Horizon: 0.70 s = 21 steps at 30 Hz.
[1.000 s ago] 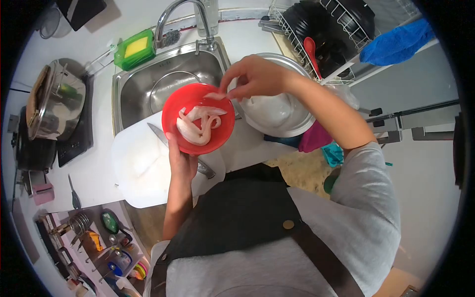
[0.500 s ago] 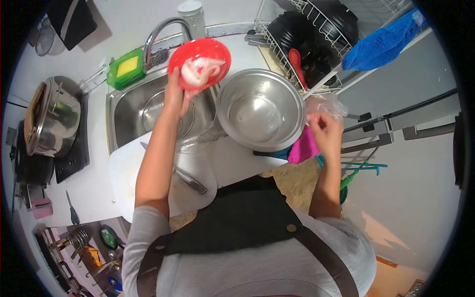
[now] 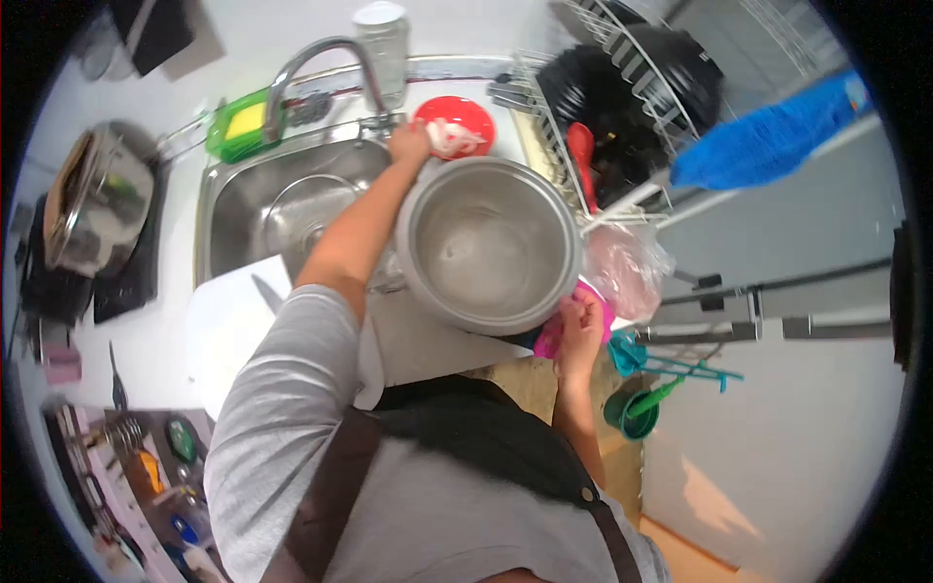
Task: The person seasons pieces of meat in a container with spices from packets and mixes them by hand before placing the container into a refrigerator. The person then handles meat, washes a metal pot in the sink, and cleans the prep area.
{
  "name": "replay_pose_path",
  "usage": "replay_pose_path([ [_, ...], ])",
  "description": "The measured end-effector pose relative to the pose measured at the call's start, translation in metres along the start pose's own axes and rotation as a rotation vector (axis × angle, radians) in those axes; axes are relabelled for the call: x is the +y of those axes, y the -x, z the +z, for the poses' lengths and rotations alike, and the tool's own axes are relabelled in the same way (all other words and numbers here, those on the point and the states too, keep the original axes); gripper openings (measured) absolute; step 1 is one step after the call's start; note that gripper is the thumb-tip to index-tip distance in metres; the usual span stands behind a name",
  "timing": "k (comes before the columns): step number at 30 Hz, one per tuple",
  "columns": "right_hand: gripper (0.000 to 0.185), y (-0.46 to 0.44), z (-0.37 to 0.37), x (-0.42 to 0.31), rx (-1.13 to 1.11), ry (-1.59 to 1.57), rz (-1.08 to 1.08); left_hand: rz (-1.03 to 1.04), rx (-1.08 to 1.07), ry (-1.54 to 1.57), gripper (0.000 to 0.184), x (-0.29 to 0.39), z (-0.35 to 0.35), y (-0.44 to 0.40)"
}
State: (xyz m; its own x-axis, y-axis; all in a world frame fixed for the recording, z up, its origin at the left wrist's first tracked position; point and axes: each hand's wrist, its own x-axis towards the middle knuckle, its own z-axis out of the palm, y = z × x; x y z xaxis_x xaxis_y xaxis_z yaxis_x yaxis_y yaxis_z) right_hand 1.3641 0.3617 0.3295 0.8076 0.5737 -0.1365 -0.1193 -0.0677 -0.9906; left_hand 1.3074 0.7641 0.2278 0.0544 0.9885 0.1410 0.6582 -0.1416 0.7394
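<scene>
My left hand reaches past the pot to the left rim of a red bowl, its fingers closed at the edge. Pale, whitish-pink pieces lie in the bowl, which is on the counter behind the pot. A wide metal pot stands between my arms at the counter's front, with only a wet-looking bottom visible inside. At the pot's lower right, my right hand pinches a bright pink cloth hanging at the counter edge.
Left of the pot are a steel sink with a curved faucet and a white cutting board with a knife. A dish rack stands at back right, beside a plastic bag. A lidded glass jar stands behind.
My left hand has moved right and back, lowering the red bowl from above the sink to the counter behind the pot. My right hand has come down from beside the plastic bag onto the pink cloth.
</scene>
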Motion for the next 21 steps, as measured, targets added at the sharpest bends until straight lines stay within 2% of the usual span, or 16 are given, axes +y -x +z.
replay_pose_path([
  [1, 0.023, -0.011, 0.0, 0.005, -0.044, -0.105, 0.072, 0.015, -0.038, -0.004, 0.052, 0.0, -0.003, 0.004],
  [2, 0.023, -0.018, 0.004, 0.008, -0.085, -0.209, 0.148, -0.041, -0.072, -0.011, 0.058, 0.007, -0.009, 0.007],
  [3, 0.025, -0.021, 0.02, 0.002, -0.126, -0.4, 0.11, 0.032, -0.052, -0.08, 0.066, -0.006, 0.007, -0.002],
  [4, 0.025, -0.021, 0.031, -0.007, -0.155, -0.4, 0.116, 0.004, -0.065, -0.131, 0.077, 0.007, -0.012, 0.009],
  [5, 0.026, -0.019, 0.038, -0.016, -0.178, -0.424, 0.104, 0.086, -0.097, -0.097, 0.08, 0.0, -0.023, 0.009],
  [7, 0.034, -0.02, 0.043, -0.028, -0.251, -0.368, 0.061, -0.081, -0.401, 0.275, 0.083, 0.012, -0.093, 0.039],
  [8, 0.034, -0.02, 0.048, -0.034, -0.259, -0.369, 0.066, -0.332, -0.659, 0.616, 0.082, 0.036, -0.16, 0.076],
  [9, 0.034, -0.022, 0.056, -0.042, -0.347, -0.377, 0.094, -0.424, -0.776, 0.616, 0.073, 0.018, -0.186, 0.087],
  [11, 0.035, -0.022, 0.084, -0.061, -0.481, -0.423, 0.183, -0.383, -0.657, 0.604, 0.056, -0.022, -0.227, 0.109],
  [13, 0.033, -0.02, 0.125, -0.058, -0.553, -0.458, 0.312, -0.204, -0.306, 0.523, 0.046, -0.059, -0.272, 0.12],
  [15, 0.029, -0.036, 0.17, -0.029, -0.698, -0.477, 0.42, -0.201, -0.181, 0.67, 0.046, -0.048, -0.321, 0.123],
  [16, 0.026, -0.046, 0.194, -0.011, -0.817, -0.501, 0.468, -0.245, -0.176, 0.88, 0.045, -0.035, -0.337, 0.126],
  [17, 0.027, -0.051, 0.217, 0.016, -0.871, -0.399, 0.234, -0.236, -0.167, 0.874, 0.045, -0.038, -0.338, 0.127],
  [19, 0.027, -0.072, 0.262, 0.062, -0.925, -0.306, -0.011, -0.08, 0.046, 0.431, 0.04, -0.046, -0.338, 0.127],
  [20, 0.031, -0.085, 0.285, 0.078, -0.966, -0.238, 0.265, -0.05, 0.092, 0.167, 0.04, -0.026, -0.336, 0.139],
  [21, 0.036, -0.094, 0.304, 0.083, -0.996, -0.162, 0.541, 0.295, 0.303, -0.106, 0.044, -0.047, -0.316, 0.137],
])
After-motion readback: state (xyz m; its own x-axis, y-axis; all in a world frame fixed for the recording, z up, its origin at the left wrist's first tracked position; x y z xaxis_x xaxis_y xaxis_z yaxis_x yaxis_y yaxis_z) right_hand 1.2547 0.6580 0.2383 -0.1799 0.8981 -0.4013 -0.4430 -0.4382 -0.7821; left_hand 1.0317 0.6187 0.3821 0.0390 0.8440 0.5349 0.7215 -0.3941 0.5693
